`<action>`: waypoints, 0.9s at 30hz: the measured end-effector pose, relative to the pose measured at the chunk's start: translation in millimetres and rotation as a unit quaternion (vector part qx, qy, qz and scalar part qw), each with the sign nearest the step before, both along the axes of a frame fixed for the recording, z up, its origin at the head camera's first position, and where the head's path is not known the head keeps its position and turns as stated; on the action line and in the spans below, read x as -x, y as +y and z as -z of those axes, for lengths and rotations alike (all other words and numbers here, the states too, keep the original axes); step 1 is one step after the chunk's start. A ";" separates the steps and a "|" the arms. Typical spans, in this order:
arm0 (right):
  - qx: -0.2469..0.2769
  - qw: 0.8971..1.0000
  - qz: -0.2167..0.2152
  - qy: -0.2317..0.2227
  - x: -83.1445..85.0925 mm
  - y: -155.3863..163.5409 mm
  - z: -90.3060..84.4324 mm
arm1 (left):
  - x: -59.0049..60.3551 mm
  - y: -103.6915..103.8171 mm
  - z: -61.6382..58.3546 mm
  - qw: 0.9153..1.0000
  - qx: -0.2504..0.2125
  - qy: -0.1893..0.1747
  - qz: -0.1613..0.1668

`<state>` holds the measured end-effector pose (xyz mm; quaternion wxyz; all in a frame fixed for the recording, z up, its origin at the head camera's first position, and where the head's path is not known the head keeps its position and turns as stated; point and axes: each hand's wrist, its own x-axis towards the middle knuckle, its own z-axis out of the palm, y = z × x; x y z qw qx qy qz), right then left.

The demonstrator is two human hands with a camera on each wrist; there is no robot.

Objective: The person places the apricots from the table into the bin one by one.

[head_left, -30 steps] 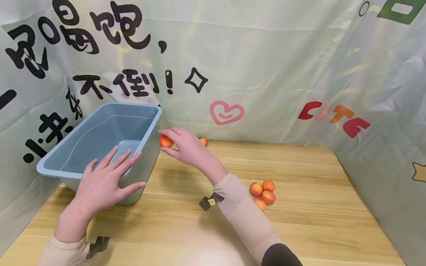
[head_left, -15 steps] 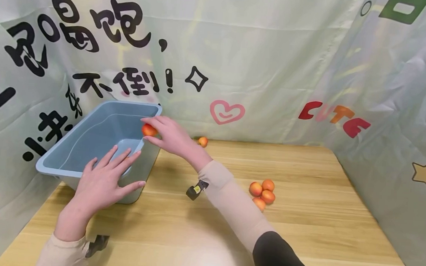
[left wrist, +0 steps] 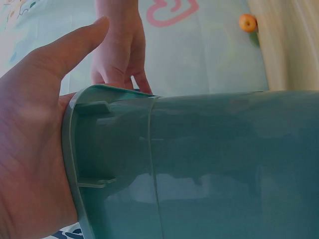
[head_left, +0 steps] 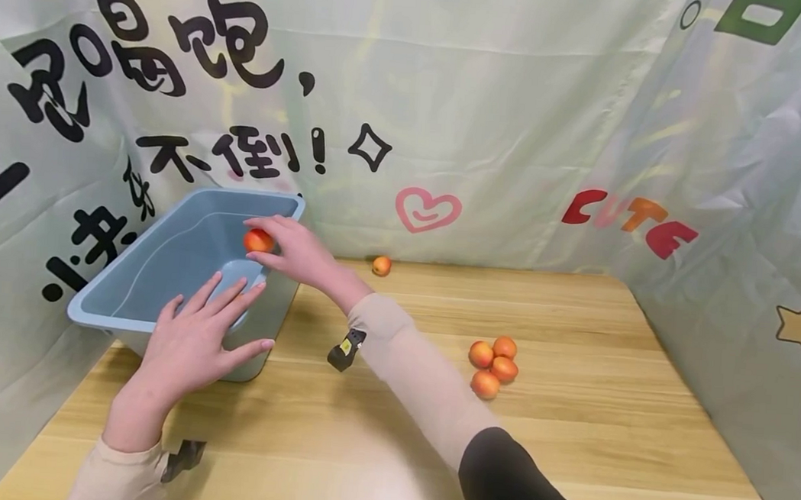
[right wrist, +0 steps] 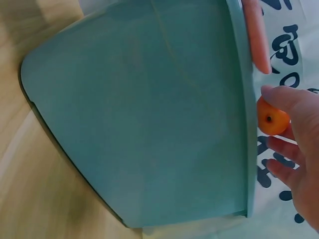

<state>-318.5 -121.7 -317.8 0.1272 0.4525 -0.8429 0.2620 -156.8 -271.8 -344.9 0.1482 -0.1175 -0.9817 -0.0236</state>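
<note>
Two hands work at a pale blue rectangular plastic tub that stands at the left of the light wooden worktop, close to the printed fabric backdrop. The right hand reaches over the tub's right rim and pinches a small round orange-red fruit between thumb and fingertips, holding it above the tub's inside, near the far right corner; in the right wrist view the fruit shows just past the tub's rim, with its dark stem dimple facing the camera. The left hand lies flat with straight, spread fingers on the tub's near rim and corner, gripping nothing; the left wrist view shows its palm pressed against the rim of the tub. One more small orange fruit sits alone at the back edge of the worktop, against the backdrop, well apart from the tub. A cluster of four orange-red fruits lies touching one another further right on the worktop, beside the right forearm's beige sleeve.
</note>
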 end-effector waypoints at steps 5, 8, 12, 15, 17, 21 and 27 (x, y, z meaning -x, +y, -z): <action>0.008 1.000 0.005 -0.009 4.3 -6.2 4.0 | 1.3 -0.3 -0.8 1.000 0.003 0.003 0.001; 0.008 1.000 0.005 -0.010 5.5 -8.0 6.1 | 0.9 -0.3 -1.2 1.000 0.003 0.005 0.002; -0.003 1.000 0.007 -0.009 6.0 -7.4 8.4 | 0.3 -0.8 -0.8 1.000 0.003 0.009 0.004; -0.007 1.000 0.010 -0.009 6.0 -4.9 10.4 | 0.3 -0.7 -0.3 1.000 0.003 0.012 0.005; -0.003 1.000 0.011 -0.009 5.4 -2.9 11.7 | 0.3 -0.7 0.0 1.000 0.003 0.013 0.005; 0.007 1.000 0.016 -0.010 4.8 2.8 16.4 | 0.4 -0.5 0.6 1.000 0.003 0.014 0.006; 0.036 0.999 0.021 -0.028 3.0 13.6 26.8 | 1.0 0.0 0.7 1.000 0.005 0.011 0.003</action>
